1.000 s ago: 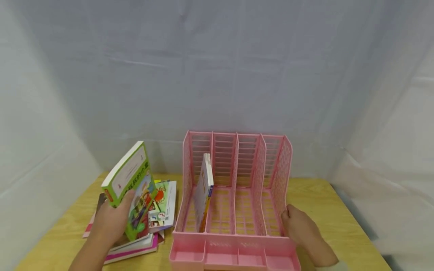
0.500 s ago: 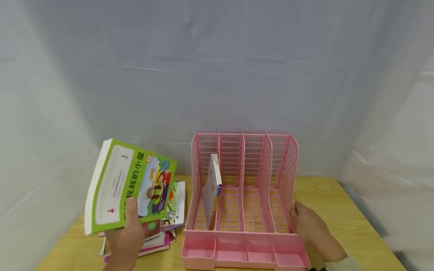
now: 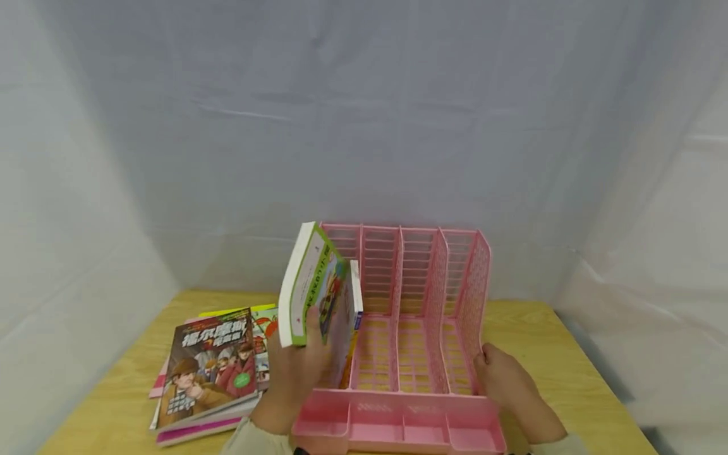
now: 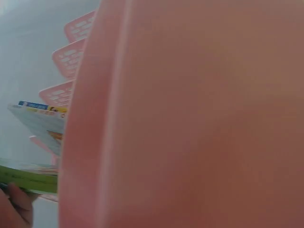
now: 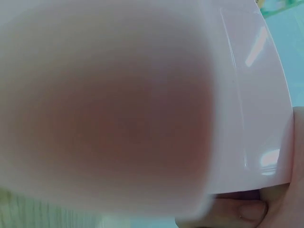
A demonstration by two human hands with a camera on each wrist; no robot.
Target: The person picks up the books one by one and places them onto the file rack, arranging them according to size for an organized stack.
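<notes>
Book with green-bordered paper cover, gripped by left hand, has come nearer to right hand, which grips pink plastic rack, so it is now close to leftmost compartment.

Thick green-and-white paperback book: bright green border, pale panel, dark lettering, multicoloured picture, white page edges. Pink plastic four-slot rack: pink overall; walls carry an openwork lattice. Slim pale-covered book: spine shows blue and yellow. Flat brown illustrated book: whitish title, round green badge. Yellow wooden desk: streaked grain. Grey sheet backdrop: paler sides.
</notes>
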